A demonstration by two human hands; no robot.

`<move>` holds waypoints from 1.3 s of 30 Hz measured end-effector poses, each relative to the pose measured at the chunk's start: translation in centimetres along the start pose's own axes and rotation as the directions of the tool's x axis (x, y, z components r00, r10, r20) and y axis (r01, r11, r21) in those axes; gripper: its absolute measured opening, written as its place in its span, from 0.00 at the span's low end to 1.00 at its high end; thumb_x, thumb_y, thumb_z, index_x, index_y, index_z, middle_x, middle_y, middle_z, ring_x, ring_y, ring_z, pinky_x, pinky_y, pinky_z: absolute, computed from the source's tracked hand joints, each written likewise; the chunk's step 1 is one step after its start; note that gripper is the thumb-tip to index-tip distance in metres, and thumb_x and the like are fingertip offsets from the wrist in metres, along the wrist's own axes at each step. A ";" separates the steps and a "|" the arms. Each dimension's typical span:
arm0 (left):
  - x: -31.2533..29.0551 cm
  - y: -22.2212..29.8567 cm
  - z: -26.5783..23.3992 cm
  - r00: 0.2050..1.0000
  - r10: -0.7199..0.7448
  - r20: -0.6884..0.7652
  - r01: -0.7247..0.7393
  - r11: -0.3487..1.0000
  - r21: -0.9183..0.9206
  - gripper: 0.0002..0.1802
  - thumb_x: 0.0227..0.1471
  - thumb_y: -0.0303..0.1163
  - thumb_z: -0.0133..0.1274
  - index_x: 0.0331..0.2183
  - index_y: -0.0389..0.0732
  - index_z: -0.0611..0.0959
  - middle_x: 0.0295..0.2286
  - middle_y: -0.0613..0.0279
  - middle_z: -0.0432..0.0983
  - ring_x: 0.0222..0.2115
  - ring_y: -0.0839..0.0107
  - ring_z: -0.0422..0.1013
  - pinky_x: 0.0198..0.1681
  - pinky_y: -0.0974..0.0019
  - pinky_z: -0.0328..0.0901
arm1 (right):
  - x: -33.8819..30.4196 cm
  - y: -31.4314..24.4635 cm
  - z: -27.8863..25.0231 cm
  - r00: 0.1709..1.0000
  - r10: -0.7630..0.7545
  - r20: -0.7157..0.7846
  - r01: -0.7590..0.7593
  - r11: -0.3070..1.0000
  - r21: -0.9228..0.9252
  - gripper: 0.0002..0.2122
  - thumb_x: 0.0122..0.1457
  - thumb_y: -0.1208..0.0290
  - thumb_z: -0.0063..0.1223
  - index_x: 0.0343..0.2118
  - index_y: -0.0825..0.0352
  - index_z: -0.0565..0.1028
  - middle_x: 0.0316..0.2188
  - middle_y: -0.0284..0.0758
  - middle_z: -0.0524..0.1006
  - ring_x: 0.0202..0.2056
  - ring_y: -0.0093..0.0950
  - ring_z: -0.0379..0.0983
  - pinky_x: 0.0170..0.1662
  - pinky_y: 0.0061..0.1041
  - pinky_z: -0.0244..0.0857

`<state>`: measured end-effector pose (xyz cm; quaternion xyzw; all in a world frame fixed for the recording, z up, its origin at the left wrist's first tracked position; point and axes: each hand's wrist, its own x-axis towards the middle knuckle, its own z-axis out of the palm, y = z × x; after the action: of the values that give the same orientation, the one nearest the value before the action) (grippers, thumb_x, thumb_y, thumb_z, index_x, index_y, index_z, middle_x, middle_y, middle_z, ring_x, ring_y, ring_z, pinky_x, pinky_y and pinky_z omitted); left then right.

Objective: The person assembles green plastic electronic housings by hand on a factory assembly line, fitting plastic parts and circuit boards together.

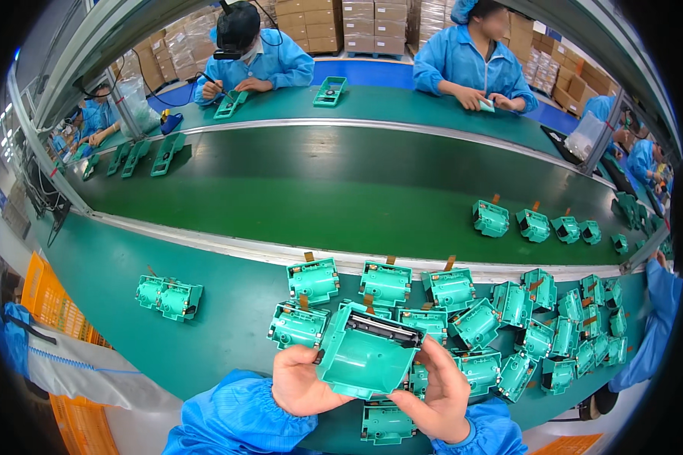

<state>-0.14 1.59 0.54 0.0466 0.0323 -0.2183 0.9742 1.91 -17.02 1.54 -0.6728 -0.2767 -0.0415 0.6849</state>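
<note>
In front of me I hold a green plastic housing (368, 360) above the bench. A black strip with a silver bar runs along its far edge, and its smooth curved inside faces up. My left hand (303, 387) grips its left side, with those fingers partly hidden beneath it. At the right side, the fingers and thumb of my right hand (439, 390) close on its edge and near corner. Just beyond and to the right are many similar green housings (313, 280), several with brown ribbon tabs sticking up. Another housing (387, 422) lies close below my hands.
Two joined-looking green parts (168, 296) lie on the left of the bench (228, 334). Past a metal rail, a conveyor belt (296, 197) carries more housings (491, 218) and flat green frames (167, 154). Co-workers (474, 61) sit opposite. Orange crates (53, 299) stand at lower left.
</note>
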 end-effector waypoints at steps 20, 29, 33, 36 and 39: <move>-8.3 11.7 -5.6 0.404 0.784 0.471 0.776 -0.566 0.276 0.32 0.32 0.32 0.55 0.45 0.40 0.69 0.47 0.44 0.51 0.49 0.45 0.46 0.49 0.48 0.47 | 0.8 -1.8 -0.1 0.992 0.089 0.086 -0.083 0.994 -0.070 0.14 0.46 0.84 0.46 0.39 0.74 0.69 0.42 0.45 0.67 0.46 0.33 0.63 0.48 0.28 0.55; -3.0 11.1 -0.5 0.930 0.351 0.105 0.111 -0.543 0.832 0.43 0.29 0.32 0.64 0.48 0.38 0.61 0.45 0.53 0.59 0.48 0.61 0.55 0.51 0.62 0.51 | 0.6 -1.7 -0.1 0.990 0.097 0.098 -0.090 0.993 -0.076 0.10 0.47 0.82 0.48 0.34 0.73 0.71 0.39 0.44 0.70 0.40 0.32 0.67 0.43 0.26 0.60; -2.2 9.8 -1.9 0.972 0.229 0.054 0.057 -0.452 0.890 0.45 0.26 0.31 0.65 0.48 0.39 0.61 0.45 0.53 0.59 0.48 0.62 0.56 0.51 0.64 0.52 | 0.3 -1.4 0.3 0.992 0.124 0.016 -0.123 0.992 -0.033 0.07 0.45 0.80 0.51 0.30 0.74 0.71 0.33 0.45 0.71 0.35 0.30 0.69 0.38 0.24 0.63; -3.1 9.9 -1.7 0.953 0.256 0.160 0.030 -0.608 0.793 0.37 0.25 0.32 0.65 0.42 0.37 0.69 0.42 0.52 0.62 0.43 0.57 0.62 0.46 0.64 0.58 | 0.4 -1.4 0.4 0.990 0.140 -0.017 -0.140 0.989 -0.034 0.05 0.46 0.80 0.50 0.27 0.74 0.72 0.30 0.44 0.72 0.33 0.29 0.69 0.36 0.24 0.63; -5.4 10.7 -1.3 0.902 0.364 0.234 0.059 -0.638 0.768 0.37 0.25 0.30 0.65 0.42 0.37 0.69 0.40 0.54 0.63 0.41 0.60 0.63 0.45 0.64 0.60 | 0.6 -1.4 0.5 0.990 0.144 0.000 -0.144 0.989 -0.025 0.05 0.46 0.81 0.50 0.27 0.74 0.72 0.30 0.43 0.72 0.33 0.29 0.69 0.36 0.24 0.63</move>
<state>-0.51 13.62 0.53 0.9137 -0.0726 0.0700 0.3936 1.67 -16.47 3.04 -0.6994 -0.2275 0.0055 0.6775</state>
